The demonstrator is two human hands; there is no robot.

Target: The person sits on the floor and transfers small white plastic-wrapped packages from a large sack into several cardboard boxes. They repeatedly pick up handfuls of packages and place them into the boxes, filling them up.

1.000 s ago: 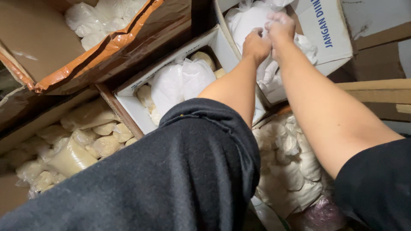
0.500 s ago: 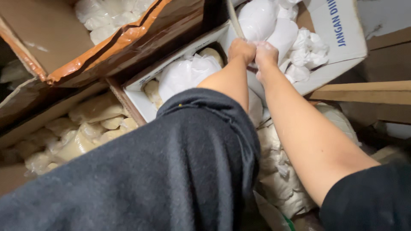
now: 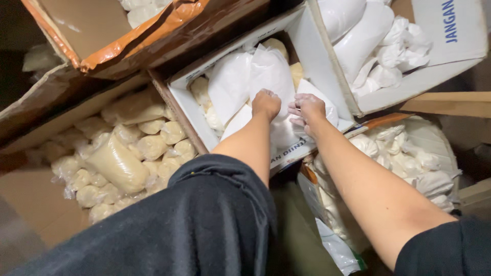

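Note:
Both my arms reach down into an open white-lined cardboard box (image 3: 185, 105) in the middle of the head view. It holds white plastic bags (image 3: 232, 84) over yellowish lumps. My left hand (image 3: 266, 104) is closed like a fist on a white bag (image 3: 284, 134) at the box's near end. My right hand (image 3: 306, 110) is just beside it, fingers curled on the same bag's upper edge. A taller white bag (image 3: 273, 69) stands right behind both hands. My dark sleeve (image 3: 204, 220) covers the lower middle.
A second open box (image 3: 450, 51) at the upper right holds more white bags. At the left lies a heap of beige dough-like bags (image 3: 123, 161). A brown carton flap with orange tape (image 3: 128, 36) overhangs the top left. More white bags (image 3: 409, 158) sit low on the right.
Both hands have come back from the upper-right box toward me and now rest in the middle box, still close together on a white bag.

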